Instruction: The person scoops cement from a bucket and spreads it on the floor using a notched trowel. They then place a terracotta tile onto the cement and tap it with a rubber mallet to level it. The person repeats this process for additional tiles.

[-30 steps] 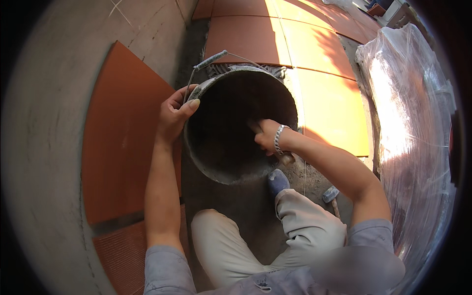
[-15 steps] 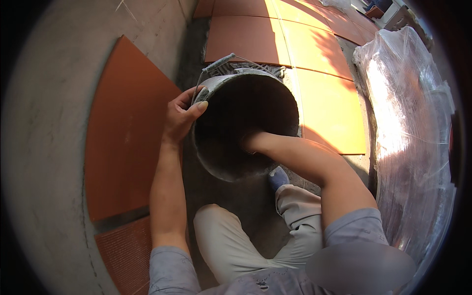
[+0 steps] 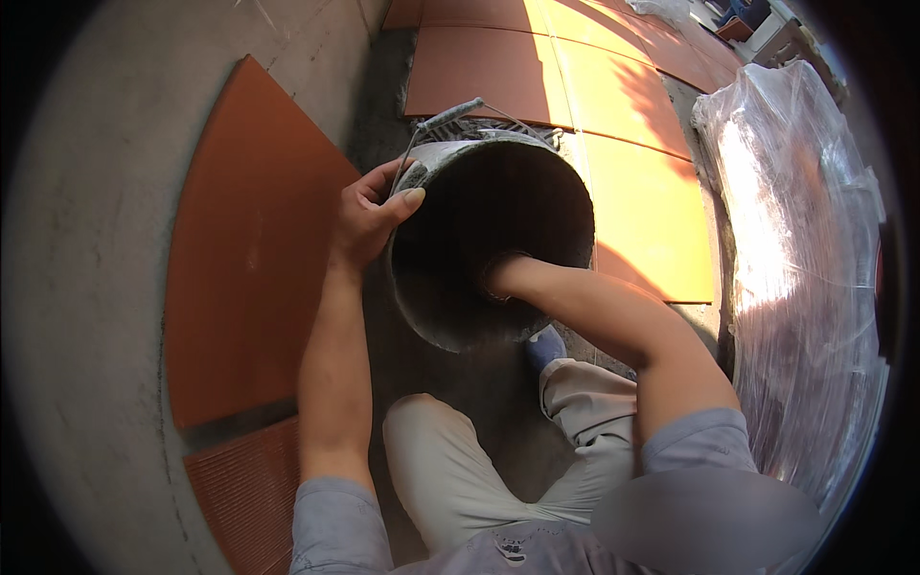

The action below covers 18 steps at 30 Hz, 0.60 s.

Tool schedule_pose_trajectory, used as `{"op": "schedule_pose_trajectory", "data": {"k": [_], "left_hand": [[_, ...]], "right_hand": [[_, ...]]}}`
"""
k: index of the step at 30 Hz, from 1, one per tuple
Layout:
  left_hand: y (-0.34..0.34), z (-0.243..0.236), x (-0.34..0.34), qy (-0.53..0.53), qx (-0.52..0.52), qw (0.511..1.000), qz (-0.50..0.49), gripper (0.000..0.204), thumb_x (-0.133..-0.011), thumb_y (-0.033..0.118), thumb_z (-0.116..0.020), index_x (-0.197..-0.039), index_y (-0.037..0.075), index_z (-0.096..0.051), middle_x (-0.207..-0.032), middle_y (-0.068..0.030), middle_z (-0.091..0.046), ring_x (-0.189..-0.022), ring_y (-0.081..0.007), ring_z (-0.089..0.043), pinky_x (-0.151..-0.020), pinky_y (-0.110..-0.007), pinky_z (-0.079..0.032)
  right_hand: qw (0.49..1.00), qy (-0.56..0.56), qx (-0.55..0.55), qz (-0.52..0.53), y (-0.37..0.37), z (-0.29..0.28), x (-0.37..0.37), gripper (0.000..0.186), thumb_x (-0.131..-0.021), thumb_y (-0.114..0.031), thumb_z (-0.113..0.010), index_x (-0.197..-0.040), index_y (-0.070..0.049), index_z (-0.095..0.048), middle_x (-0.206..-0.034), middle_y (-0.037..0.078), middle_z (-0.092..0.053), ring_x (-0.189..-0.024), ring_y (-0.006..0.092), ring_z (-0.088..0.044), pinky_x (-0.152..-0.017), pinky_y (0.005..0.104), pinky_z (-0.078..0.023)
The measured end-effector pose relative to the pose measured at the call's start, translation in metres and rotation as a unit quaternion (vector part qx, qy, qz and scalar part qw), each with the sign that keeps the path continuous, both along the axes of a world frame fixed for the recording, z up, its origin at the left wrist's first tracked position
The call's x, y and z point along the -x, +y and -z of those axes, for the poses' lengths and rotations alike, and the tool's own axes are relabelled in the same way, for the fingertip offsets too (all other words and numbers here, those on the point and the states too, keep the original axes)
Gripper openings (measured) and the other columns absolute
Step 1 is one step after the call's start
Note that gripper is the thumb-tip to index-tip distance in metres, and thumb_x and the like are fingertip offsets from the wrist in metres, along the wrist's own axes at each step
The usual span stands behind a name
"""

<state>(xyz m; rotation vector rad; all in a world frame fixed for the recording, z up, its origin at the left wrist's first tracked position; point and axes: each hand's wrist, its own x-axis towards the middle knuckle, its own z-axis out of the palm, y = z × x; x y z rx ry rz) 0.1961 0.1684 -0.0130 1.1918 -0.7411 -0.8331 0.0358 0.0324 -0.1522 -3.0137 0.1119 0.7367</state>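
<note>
The grey, mortar-crusted bucket (image 3: 489, 240) was tilted; the left hand (image 3: 369, 216) gripped its rim, the right hand was hidden inside, grip unclear.

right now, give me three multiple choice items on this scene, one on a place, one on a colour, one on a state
1. Where is the left hand?
A. on the bucket rim
B. flat on a tile
C. on the knee

2. What colour are the floor tiles?
A. blue
B. orange-red
C. white

3. How does the right hand stand?
A. resting on the plastic-wrapped stack
B. holding the bucket's handle
C. out of sight inside the bucket, forearm entering its mouth

Answers:
1. A, the thumb lies over the rim and the fingers curl behind it.
2. B, every tile on the floor shows orange-red.
3. C, the arm vanishes into the dark inside at the wrist.
</note>
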Motion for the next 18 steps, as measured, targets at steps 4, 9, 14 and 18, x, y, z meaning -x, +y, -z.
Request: {"op": "schedule_pose_trajectory", "data": {"k": [4,9,14,18], "left_hand": [[0.000,0.007,-0.001,-0.016,-0.016,1.000,-0.007,0.055,-0.083,0.020,-0.077,-0.127,-0.006,-0.058,-0.112,-0.0074,-0.067,-0.098,-0.0103,-0.061,-0.090,-0.023,-0.048],[-0.003,0.007,0.000,-0.026,-0.019,0.999,-0.012,0.054,-0.083,0.021,-0.076,-0.127,-0.005,-0.059,-0.111,-0.0067,-0.067,-0.099,-0.0103,-0.061,-0.091,-0.024,-0.047],[-0.001,0.002,0.004,-0.016,-0.021,0.999,-0.019,0.054,-0.082,0.021,-0.077,-0.127,-0.005,-0.059,-0.112,-0.0074,-0.067,-0.100,-0.0104,-0.061,-0.091,-0.024,-0.048],[-0.001,0.005,0.011,-0.045,-0.016,0.999,-0.024,0.054,-0.082,0.019,-0.077,-0.126,-0.006,-0.059,-0.112,-0.0075,-0.067,-0.099,-0.0104,-0.061,-0.091,-0.024,-0.048]], "right_hand": [[0.995,0.077,-0.023,0.051,-0.011,-0.009,-0.031,0.030,-0.087,-0.016,-0.061,-0.112,-0.004,-0.070,-0.115,0.020,-0.068,-0.104,0.0321,-0.067,-0.080,0.0447,-0.056],[0.985,-0.055,0.073,0.147,0.022,0.025,-0.013,0.031,-0.083,-0.018,-0.068,-0.113,-0.010,-0.072,-0.114,0.013,-0.070,-0.107,0.0306,-0.066,-0.073,0.0528,-0.057],[0.988,0.148,-0.008,-0.032,-0.034,0.029,-0.001,0.033,-0.090,-0.019,-0.058,-0.118,-0.006,-0.068,-0.118,0.019,-0.067,-0.108,0.0338,-0.065,-0.081,0.0452,-0.056],[0.989,0.052,-0.033,0.135,-0.033,0.001,-0.028,0.033,-0.087,-0.024,-0.062,-0.114,-0.006,-0.071,-0.121,0.017,-0.066,-0.112,0.0340,-0.063,-0.088,0.0460,-0.053]]}}
